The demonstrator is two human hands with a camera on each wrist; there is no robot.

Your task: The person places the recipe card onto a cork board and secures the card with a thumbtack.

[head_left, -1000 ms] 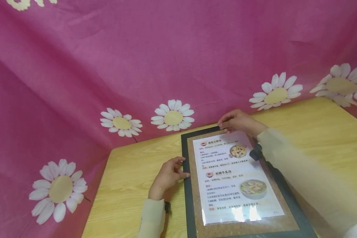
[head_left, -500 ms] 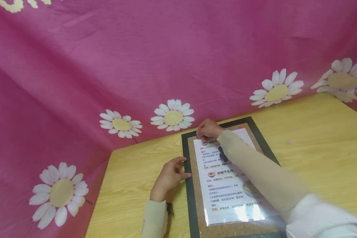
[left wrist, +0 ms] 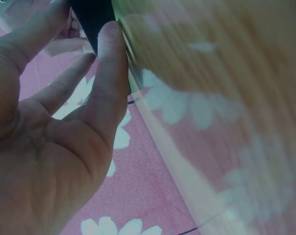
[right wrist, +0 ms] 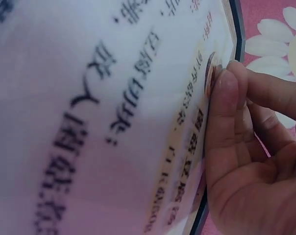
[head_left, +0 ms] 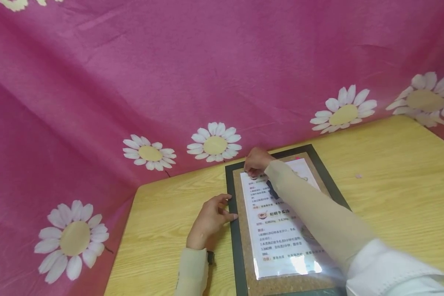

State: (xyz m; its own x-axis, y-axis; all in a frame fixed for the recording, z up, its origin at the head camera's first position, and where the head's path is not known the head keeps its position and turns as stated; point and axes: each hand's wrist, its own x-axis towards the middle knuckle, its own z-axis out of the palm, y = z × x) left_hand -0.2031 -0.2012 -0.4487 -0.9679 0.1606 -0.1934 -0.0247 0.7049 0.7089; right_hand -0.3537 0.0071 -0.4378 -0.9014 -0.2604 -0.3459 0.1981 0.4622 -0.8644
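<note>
- The board [head_left: 281, 285], brown with a black frame [head_left: 237, 246], lies flat on the tabletop [head_left: 163, 238], which probably gives it firm support for pressing.
- A shiny sheet [head_left: 277, 246] with words and food pictures lies on the brown part, with a brown border showing around it.
- The left hand [head_left: 209, 218] touches the frame's left edge. Its finger and thumb are apart, not wrapped around it, maybe so the board won't slide.
- The right hand [head_left: 257, 161] is at the sheet's far left corner. Its finger and thumb tips are together; I can't tell if they pinch something small.
- A pink dot [head_left: 297, 158] sits at the sheet's far right corner, perhaps a pin keeping it down.
- A tiny pale pink bit [head_left: 359, 176] lies on the tabletop, right of the board.
</note>
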